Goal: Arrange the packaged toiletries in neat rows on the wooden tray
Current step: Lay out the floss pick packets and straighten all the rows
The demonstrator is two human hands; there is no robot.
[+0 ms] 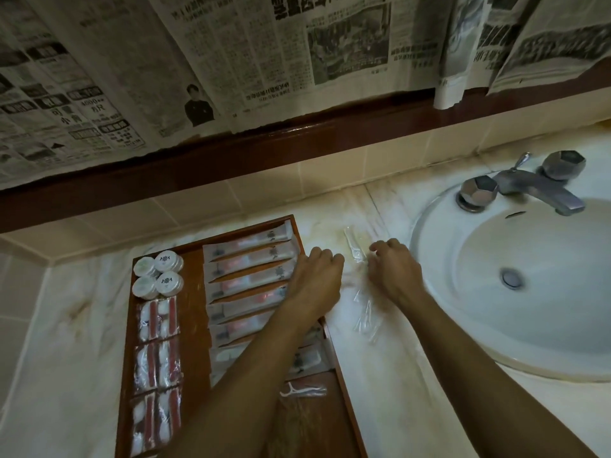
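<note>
A wooden tray (193, 325) lies on the marble counter. It holds a row of long toothbrush packets (248, 259), round white soap boxes (158, 274) at its far left, and cotton packets (158, 361) in a column below them. A floss pick (302, 390) lies near the tray's front. My left hand (315, 279) rests with curled fingers at the tray's right edge, over the toothbrush packets. My right hand (395, 271) hovers, fingers curled, at clear plastic packets (355, 246) on the counter between tray and sink. Whether either hand grips anything is unclear.
A white sink (496, 335) with a metal faucet (529, 190) sits at the right. More clear wrappers (365, 317) lie on the counter by my right wrist. Newspaper (198, 61) covers the wall above a dark wooden ledge (231, 160).
</note>
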